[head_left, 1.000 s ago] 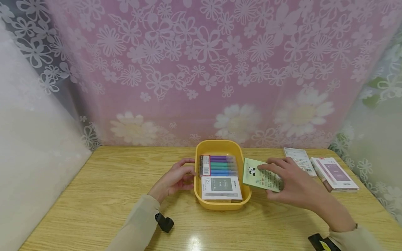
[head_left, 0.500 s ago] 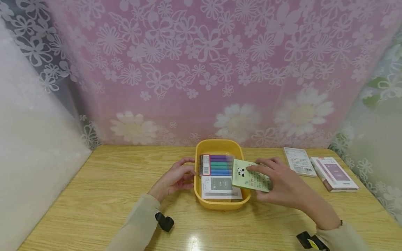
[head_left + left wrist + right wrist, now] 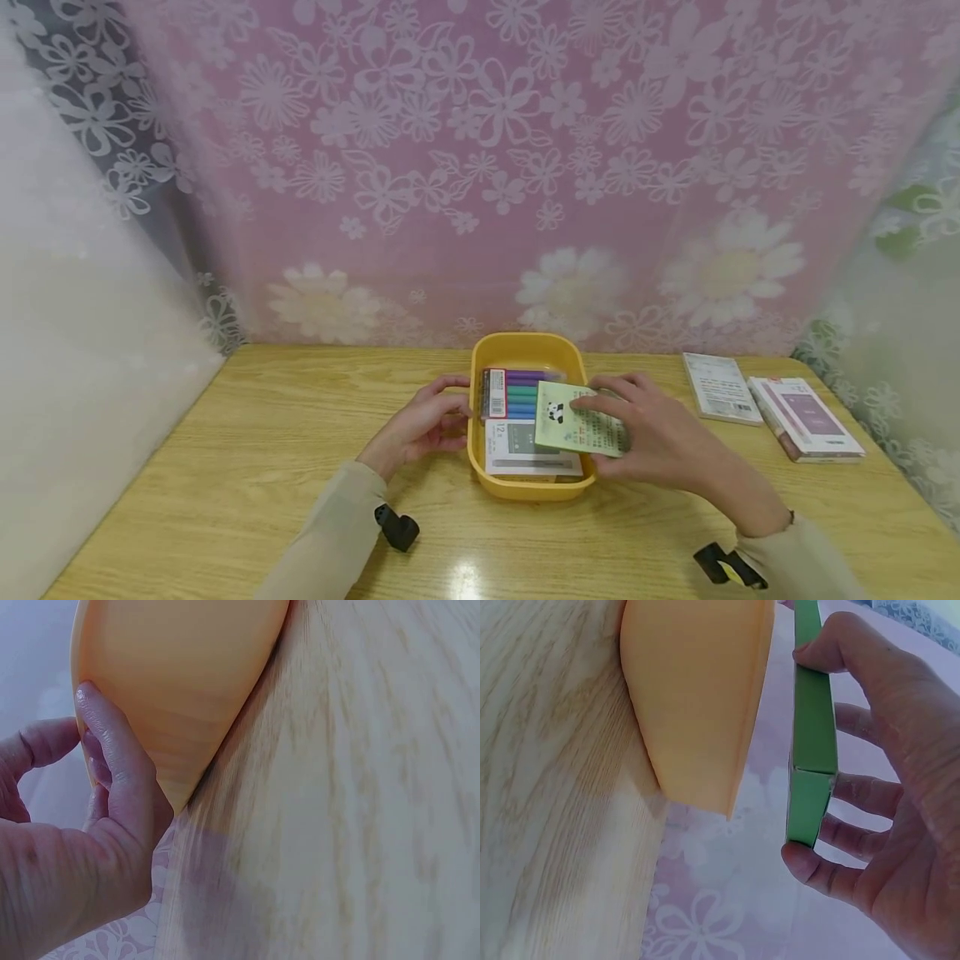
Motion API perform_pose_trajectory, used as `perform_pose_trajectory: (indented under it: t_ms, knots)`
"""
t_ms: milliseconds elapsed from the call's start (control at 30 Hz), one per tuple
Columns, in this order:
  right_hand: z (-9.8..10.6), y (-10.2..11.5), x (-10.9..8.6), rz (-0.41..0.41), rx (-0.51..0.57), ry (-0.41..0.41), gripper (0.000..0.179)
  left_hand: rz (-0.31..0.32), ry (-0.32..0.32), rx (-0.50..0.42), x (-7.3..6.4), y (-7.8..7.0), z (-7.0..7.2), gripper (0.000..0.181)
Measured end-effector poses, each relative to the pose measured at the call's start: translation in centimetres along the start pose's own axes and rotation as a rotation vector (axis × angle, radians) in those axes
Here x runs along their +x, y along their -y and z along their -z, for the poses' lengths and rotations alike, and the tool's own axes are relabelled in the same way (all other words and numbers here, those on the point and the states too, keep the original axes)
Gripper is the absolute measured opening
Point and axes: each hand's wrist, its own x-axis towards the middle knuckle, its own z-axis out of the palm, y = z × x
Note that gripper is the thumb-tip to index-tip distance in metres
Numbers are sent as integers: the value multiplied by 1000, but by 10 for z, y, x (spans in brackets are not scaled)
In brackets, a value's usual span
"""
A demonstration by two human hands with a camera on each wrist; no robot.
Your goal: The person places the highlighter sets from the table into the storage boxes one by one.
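Note:
My right hand (image 3: 652, 437) holds a flat green box (image 3: 577, 417) with a panda print over the right part of a yellow plastic basket (image 3: 532, 492). In the right wrist view, the thumb and fingers (image 3: 829, 866) grip the green box (image 3: 814, 727) by its edges, apart from the basket's wall (image 3: 697, 705). At the basket's left side, my left hand (image 3: 427, 425) touches the outer wall and rim with its fingertips. Inside the basket lie a clear pack of purple, green and blue pens (image 3: 521, 387) and a white-and-grey box (image 3: 510, 458); the green box partly hides both.
On the right of the wooden table (image 3: 300, 400) lie a thin white packet (image 3: 720, 387) and a white-and-purple box (image 3: 806, 417) on top of another item. A pink floral curtain (image 3: 480, 183) hangs behind the table's back edge.
My right hand has carried the green box leftward, from beside the basket's right rim to over its contents. The left hand has stayed at the basket's left side.

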Motion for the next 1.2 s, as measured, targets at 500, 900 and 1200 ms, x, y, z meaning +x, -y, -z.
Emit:
perform_pose_trajectory:
  t_ms: [500, 900, 1200]
  knots:
    - [-11, 12, 23, 58, 42, 96, 53, -8, 2, 16, 1, 0, 2, 52]
    - [-23, 17, 36, 139, 38, 135, 47, -10, 6, 19, 0, 0, 1, 53]
    - [-30, 19, 43, 164, 29, 192, 46, -11, 24, 23, 0, -1, 0, 55]
